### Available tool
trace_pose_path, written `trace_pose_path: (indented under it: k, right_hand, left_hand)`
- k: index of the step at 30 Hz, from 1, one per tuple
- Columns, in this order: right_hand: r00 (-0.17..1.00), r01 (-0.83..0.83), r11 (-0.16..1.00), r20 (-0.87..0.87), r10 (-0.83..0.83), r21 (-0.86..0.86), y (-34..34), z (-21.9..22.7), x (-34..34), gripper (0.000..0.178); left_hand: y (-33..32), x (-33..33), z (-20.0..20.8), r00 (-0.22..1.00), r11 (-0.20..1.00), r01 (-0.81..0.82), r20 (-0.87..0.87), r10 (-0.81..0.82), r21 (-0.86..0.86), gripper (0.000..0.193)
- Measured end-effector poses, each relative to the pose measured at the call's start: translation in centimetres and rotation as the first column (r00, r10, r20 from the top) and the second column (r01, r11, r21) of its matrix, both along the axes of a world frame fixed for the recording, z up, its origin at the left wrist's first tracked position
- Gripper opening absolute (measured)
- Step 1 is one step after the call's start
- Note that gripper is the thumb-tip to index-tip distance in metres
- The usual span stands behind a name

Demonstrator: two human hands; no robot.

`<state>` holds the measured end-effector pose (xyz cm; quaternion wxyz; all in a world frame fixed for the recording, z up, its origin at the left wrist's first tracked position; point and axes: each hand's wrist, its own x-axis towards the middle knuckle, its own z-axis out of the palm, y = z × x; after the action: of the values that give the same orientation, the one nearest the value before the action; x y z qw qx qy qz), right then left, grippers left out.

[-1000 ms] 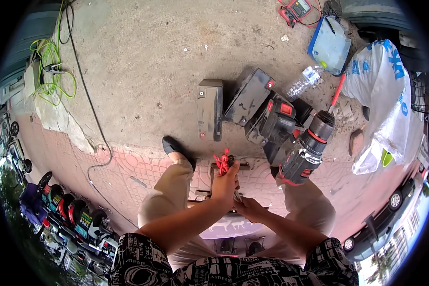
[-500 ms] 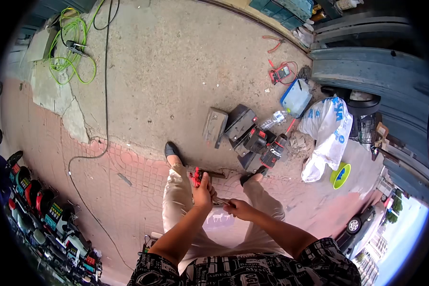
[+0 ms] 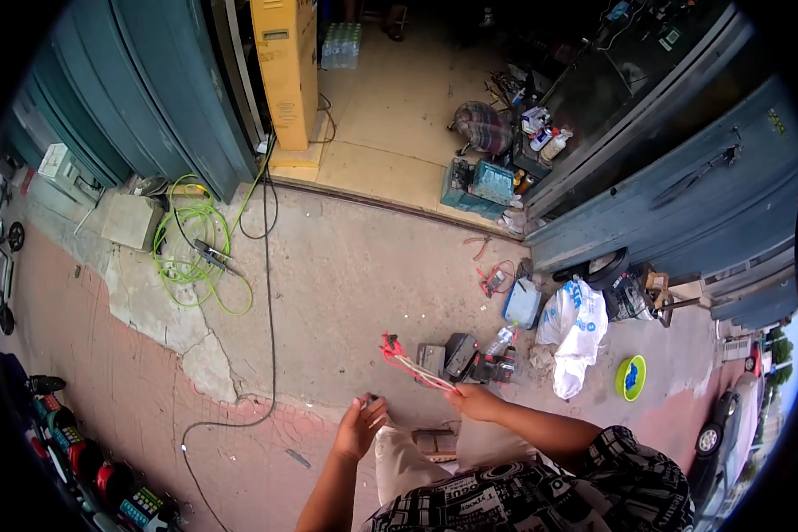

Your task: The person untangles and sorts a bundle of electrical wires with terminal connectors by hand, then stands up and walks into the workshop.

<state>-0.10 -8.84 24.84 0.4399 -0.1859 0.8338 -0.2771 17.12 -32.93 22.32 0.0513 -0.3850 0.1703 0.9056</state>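
My right hand (image 3: 477, 402) is closed around one end of a bundle of pale wires (image 3: 424, 372) with red ends. The bundle slants up and left over the ground, its red tips (image 3: 390, 347) farthest from me. Left of it, my left hand (image 3: 360, 429) is raised with fingers parted, apart from the wires. Near its fingertips is something small and dark, possibly my shoe. On the ground beyond the wires lie a grey block (image 3: 431, 359), a black block (image 3: 460, 353) and a black-and-red power drill (image 3: 504, 365).
A clear plastic bottle (image 3: 503, 338), a blue tray (image 3: 523, 303), a red multimeter (image 3: 494, 282) and pliers (image 3: 479, 246) lie farther off. To the right are a white sack (image 3: 578, 332) and a green bowl (image 3: 631, 379). A black cable (image 3: 271, 293) crosses the ground beside a coiled green hose (image 3: 186, 266).
The view has tilted up, bringing the doorway in. My left hand has let go of the wires and moved aside; my right hand now holds them out alone.
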Motion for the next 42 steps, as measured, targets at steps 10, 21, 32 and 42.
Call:
trace_pose_path:
  k: [10,21,32,42]
  right_hand:
    - [0.699,0.676,0.678,0.038,-0.714,0.289,6.6,3.5,-12.0,0.032]
    - [0.944,-0.330,0.735,0.188,0.272,0.592,8.6,-5.3,-21.6,0.020]
    - [0.965,0.263,0.838,-0.108,-0.241,0.478,-4.5,2.1,-48.0,0.050]
    - [0.758,0.429,0.819,0.342,-0.556,0.381,-16.3,2.0,-60.2,0.040]
  left_hand:
    - [-3.1,21.1,-13.3,0.214,0.512,0.856,0.856,-0.471,0.068,0.028]
    - [-11.4,-17.0,-5.5,0.595,0.441,0.782,0.739,-0.317,-0.440,0.031]
    - [-18.5,-36.8,3.0,0.642,0.377,0.760,0.702,-0.308,-0.530,0.033]
    - [-29.4,-49.5,1.8,0.467,0.211,0.884,0.797,-0.383,-0.416,0.036]
